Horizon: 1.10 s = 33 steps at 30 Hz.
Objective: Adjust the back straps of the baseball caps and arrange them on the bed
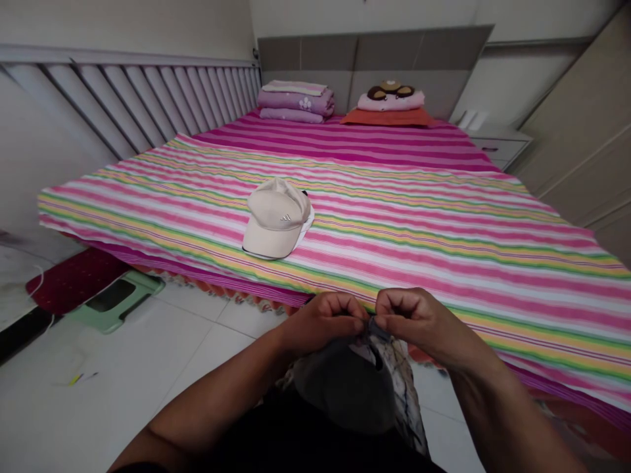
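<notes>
The left hand and right hand pinch a dark grey item, fingertips close together. A beige cap rests on a striped bed sheet; folded bedding lies near the headboard; a green stool is lower left.

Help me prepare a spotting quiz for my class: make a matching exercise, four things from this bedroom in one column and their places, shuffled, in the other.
Things:
1. Beige cap
2. Green stool
3. Folded purple bedding
4. Dark grey item

Places:
A. On the bed, close to the headboard
B. Held by the left hand and right hand
C. On the multicoloured striped cover
D. On the tiled floor, beside the bed

Right pairs: 1-C, 2-D, 3-A, 4-B
</notes>
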### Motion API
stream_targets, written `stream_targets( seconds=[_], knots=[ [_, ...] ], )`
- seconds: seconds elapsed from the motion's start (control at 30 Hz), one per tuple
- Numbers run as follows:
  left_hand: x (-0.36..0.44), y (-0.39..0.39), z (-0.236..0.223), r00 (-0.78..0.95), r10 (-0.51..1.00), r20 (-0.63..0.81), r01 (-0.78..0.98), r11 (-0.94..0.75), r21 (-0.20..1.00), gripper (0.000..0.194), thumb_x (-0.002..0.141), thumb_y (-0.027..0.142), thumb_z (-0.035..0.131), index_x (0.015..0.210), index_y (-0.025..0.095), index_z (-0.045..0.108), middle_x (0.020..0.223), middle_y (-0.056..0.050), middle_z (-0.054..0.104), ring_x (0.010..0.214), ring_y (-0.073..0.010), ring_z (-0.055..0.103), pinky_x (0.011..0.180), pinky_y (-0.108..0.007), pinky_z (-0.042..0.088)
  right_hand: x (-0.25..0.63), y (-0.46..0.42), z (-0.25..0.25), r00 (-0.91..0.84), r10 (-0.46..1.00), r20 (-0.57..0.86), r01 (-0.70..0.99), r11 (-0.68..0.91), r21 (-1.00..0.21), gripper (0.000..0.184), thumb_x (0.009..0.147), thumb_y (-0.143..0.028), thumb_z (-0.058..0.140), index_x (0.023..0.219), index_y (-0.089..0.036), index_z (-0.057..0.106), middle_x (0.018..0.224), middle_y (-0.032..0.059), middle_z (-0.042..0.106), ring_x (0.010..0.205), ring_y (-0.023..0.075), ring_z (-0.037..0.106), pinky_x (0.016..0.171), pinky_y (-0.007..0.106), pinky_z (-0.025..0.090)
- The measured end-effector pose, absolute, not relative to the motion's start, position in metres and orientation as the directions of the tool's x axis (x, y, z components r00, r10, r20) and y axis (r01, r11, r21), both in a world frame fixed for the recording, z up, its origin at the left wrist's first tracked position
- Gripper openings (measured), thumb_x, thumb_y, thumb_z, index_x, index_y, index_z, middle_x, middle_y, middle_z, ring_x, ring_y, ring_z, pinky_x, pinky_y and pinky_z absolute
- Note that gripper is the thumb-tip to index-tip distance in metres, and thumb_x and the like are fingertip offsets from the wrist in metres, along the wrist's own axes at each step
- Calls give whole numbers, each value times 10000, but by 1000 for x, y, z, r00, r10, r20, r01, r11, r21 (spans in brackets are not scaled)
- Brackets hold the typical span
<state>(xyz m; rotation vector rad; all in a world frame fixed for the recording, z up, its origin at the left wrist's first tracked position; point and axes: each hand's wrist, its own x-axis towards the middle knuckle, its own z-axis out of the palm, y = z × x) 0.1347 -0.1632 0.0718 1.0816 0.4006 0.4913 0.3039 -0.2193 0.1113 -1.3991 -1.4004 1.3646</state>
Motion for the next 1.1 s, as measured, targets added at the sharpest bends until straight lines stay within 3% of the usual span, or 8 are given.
stream_targets(
  seconds=[0.2,0.5,0.57,0.73,0.8,0.87,0.97,1.1],
  knots=[
    [136,-159,75,868,487,-95,-150,440,885,245,660,312,704,683,110,567,625,-9,561,554,-69,485,543,-191,354,308,-215,111,-215,954,-211,212,-166,-963,301,654,-364,652,556,-169,445,507,-74,306,473,59,224,440,218,161],
    [135,-158,78,908,418,-27,-117,317,941,210,748,311,639,732,115,566,669,4,509,604,-66,435,567,-191,330,318,-209,112,-384,886,-260,147,-219,-965,306,625,-375,722,561,-141,535,513,-54,385,482,66,293,453,225,208],
    [136,-157,80,901,434,-9,-141,311,940,210,740,305,648,725,112,567,672,-2,523,612,-71,453,581,-194,347,317,-208,109,-330,911,-248,123,-219,-968,306,616,-378,734,565,-139,549,504,-55,389,476,65,299,448,221,213],
    [142,-147,82,836,549,12,-281,408,869,212,703,297,678,730,108,585,683,-38,600,614,-106,551,597,-216,407,312,-207,94,93,995,-43,-74,-37,-997,305,721,-460,646,689,-160,603,573,-25,485,512,85,407,482,218,328],
    [146,-142,84,814,580,20,-337,444,830,222,683,296,694,731,106,590,674,-44,620,590,-108,568,571,-208,417,311,-208,89,119,993,26,-143,43,-989,345,720,-506,633,837,-181,633,661,2,558,586,112,499,548,233,405],
    [151,-137,87,814,581,13,-351,475,807,229,665,290,710,729,105,591,647,-44,631,563,-107,576,545,-197,422,310,-210,87,39,998,54,-177,60,-982,467,669,-507,682,1028,-218,607,776,22,612,681,143,570,621,256,456],
    [161,-131,91,830,557,1,-345,513,786,239,643,282,728,731,111,586,619,-38,637,533,-105,581,526,-192,430,309,-212,88,44,993,112,-89,116,-989,530,678,-420,706,1159,-270,544,854,17,632,719,149,598,641,267,478],
    [173,-121,98,850,526,18,-328,502,800,248,623,270,744,704,105,577,603,-16,614,497,-75,551,502,-167,407,310,-210,91,218,911,350,261,291,-920,312,736,-325,663,1035,-249,622,944,40,625,809,180,596,688,305,475]
  ],
)
